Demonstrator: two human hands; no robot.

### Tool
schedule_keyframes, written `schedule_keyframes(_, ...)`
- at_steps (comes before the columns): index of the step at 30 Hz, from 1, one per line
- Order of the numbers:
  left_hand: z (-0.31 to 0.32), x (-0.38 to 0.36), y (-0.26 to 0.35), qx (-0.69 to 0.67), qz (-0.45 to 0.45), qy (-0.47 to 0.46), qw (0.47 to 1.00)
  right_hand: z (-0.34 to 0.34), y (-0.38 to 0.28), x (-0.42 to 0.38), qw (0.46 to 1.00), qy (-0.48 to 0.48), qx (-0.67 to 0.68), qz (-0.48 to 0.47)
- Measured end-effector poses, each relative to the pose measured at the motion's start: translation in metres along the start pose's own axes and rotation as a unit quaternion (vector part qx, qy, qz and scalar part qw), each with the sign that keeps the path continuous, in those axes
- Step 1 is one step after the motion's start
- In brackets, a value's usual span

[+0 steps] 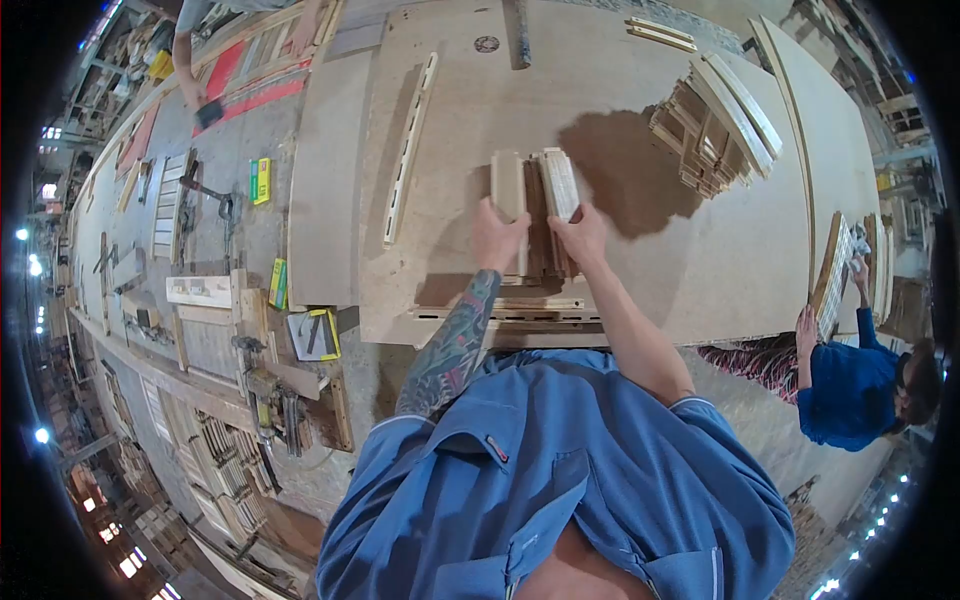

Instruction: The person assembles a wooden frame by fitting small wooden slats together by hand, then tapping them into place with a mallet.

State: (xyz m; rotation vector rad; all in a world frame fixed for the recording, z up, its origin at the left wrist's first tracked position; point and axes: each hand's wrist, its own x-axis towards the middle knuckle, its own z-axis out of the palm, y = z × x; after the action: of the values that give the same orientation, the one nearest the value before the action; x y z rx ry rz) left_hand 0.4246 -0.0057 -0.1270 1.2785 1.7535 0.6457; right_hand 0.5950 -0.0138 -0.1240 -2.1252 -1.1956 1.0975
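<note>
Thumbs inward, the left hand (495,240) and right hand (584,236) pinch opposite sides of the wood strips (508,180), outer fingertips probably curled from sight; seemingly a two-handed steadying step, where any shift calls for even pressure. Strip pile (738,112) at two o'clock, slotted rail (411,150) at ten.

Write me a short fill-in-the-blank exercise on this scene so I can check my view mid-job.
The left hand and right hand both grip the wooden pieces between them.
1. The forearm behind the left hand is covered in ____.
2. The long slotted strip lies to the ____ of both hands.
3. The heaped slats lie to the ____ of both hands.
4. The wearer's shirt is ____ in colour.

Missing words: tattoos; left; right; blue.
</note>
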Motion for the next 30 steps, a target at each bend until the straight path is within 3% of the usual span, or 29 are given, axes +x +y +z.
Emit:
schedule_keyframes(1, -0.007, 0.003, -0.008, 0.027, 0.012, 0.060, 0.998, -0.003, 0.009, 0.005, 1.000, 0.003, 0.000, 0.005)
schedule_keyframes(2, -0.009, 0.002, -0.016, 0.054, 0.022, 0.119, 0.991, -0.009, 0.022, 0.009, 0.996, 0.072, -0.032, -0.034)
schedule_keyframes(3, -0.004, 0.003, -0.027, 0.056, 0.019, 0.111, 0.992, -0.011, 0.033, 0.010, 0.986, 0.139, -0.064, -0.070)
schedule_keyframes(5, 0.009, 0.014, -0.043, 0.151, 0.048, 0.214, 0.964, -0.008, 0.035, 0.012, 0.987, 0.143, -0.054, -0.037)
schedule_keyframes(8, 0.029, 0.009, -0.029, 0.087, 0.036, 0.186, 0.978, -0.001, 0.028, 0.012, 0.997, 0.072, -0.036, 0.003)
schedule_keyframes(9, 0.022, 0.007, -0.025, 0.091, 0.035, 0.182, 0.978, -0.004, 0.030, 0.012, 0.995, 0.101, -0.007, 0.007)
schedule_keyframes(11, -0.004, 0.007, -0.019, -0.059, 0.011, 0.088, 0.994, -0.013, 0.035, 0.013, 0.986, 0.159, 0.049, 0.013)
schedule_keyframes(12, -0.009, 0.013, -0.025, -0.057, 0.012, 0.088, 0.994, -0.025, 0.042, 0.014, 0.983, 0.181, 0.002, -0.009)
schedule_keyframes(13, -0.013, 0.017, -0.039, 0.008, 0.021, 0.159, 0.987, -0.030, 0.052, 0.021, 0.972, 0.211, -0.105, -0.010)
schedule_keyframes(14, -0.012, 0.017, -0.051, 0.073, 0.030, 0.228, 0.971, -0.028, 0.063, 0.022, 0.977, 0.202, -0.072, 0.020)
schedule_keyframes(18, 0.003, 0.021, -0.058, 0.141, 0.079, 0.236, 0.958, -0.012, 0.049, 0.018, 0.978, 0.194, -0.079, 0.023)
schedule_keyframes(20, -0.024, 0.024, -0.055, 0.006, 0.011, 0.118, 0.993, -0.027, 0.062, 0.026, 0.978, 0.195, -0.066, 0.047)
schedule_keyframes(21, -0.031, 0.027, -0.064, 0.009, 0.009, 0.120, 0.993, -0.037, 0.066, 0.030, 0.976, 0.199, -0.054, 0.068)
schedule_keyframes(23, -0.035, 0.030, -0.088, 0.129, 0.051, 0.304, 0.942, -0.045, 0.068, 0.025, 0.965, 0.222, -0.111, 0.079)
schedule_keyframes(24, -0.041, 0.017, -0.057, 0.155, 0.024, 0.250, 0.955, -0.042, 0.072, 0.024, 0.964, 0.216, -0.144, 0.055)
schedule_keyframes(30, -0.038, 0.043, -0.097, 0.251, 0.068, 0.191, 0.946, -0.048, 0.084, 0.032, 0.972, 0.152, -0.181, -0.013)
